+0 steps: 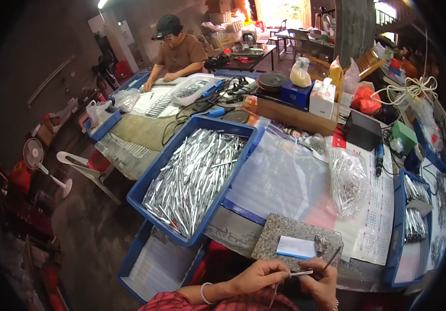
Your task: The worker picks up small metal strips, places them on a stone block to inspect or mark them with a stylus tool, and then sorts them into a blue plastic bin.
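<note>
My left hand (259,276) is closed in a pinch on a small, flat silver metal piece (302,273), held level in front of me. Close beside its far end, my right hand (320,286) has curled fingers, with a thin dark rod (333,256) sticking up from them. Just beyond both hands lies a speckled stone slab (268,242). A white card with a blue edge (296,246) rests on the slab, beside a small metallic lump. Left of the slab, a blue tray (135,194) is heaped with slender silver metal pieces (194,171).
Another blue tray (129,269) sits lower left. A clear bag of thin pieces (348,181) lies on the printed sheet, and a blue bin (396,243) with silver bundles stands right. Across the table a person (179,54) works near a white tub (194,88). Black cables cross the far side.
</note>
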Demonstrator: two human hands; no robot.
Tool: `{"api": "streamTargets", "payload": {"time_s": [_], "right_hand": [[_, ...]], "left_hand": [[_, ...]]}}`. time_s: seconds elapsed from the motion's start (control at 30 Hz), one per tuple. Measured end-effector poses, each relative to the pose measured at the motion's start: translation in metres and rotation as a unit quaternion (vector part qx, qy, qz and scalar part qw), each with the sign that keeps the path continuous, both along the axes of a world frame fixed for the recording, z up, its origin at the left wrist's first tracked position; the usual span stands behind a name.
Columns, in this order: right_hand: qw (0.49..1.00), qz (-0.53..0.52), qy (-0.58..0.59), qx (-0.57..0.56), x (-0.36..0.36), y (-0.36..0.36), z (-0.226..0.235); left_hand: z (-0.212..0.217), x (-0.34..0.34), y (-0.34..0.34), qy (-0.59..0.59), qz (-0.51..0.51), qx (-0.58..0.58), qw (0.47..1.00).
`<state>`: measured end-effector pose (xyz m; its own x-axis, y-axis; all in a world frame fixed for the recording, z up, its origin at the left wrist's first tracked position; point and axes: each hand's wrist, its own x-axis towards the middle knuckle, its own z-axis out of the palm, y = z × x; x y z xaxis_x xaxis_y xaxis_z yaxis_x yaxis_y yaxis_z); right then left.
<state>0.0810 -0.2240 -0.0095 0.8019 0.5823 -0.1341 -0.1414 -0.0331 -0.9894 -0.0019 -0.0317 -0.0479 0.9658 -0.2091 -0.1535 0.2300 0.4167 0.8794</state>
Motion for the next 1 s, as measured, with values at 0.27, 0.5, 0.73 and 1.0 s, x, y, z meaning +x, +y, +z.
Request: {"api": "streamTargets", "payload": {"time_s": [0.27,0.5,0.73,1.0], "right_hand": [[0.991,-0.1,0.048,0.068,-0.017,0.014,0.001],[0.994,-0.091,0.033,0.041,-0.007,0.001,0.013],[0.997,-0.071,0.007,0.023,-0.017,-0.001,0.001],[0.995,-0.091,-0.009,-0.033,-0.016,-0.004,-0.007]], "left_hand": [[-0.002,0.007,-0.011,0.037,-0.016,-0.05,0.998],[0.005,0.005,0.008,-0.005,0.056,-0.003,0.998],[0.006,0.002,0.003,-0.005,0.082,0.006,0.997],[0.013,0.008,0.007,0.038,0.099,0.018,0.994]]}}
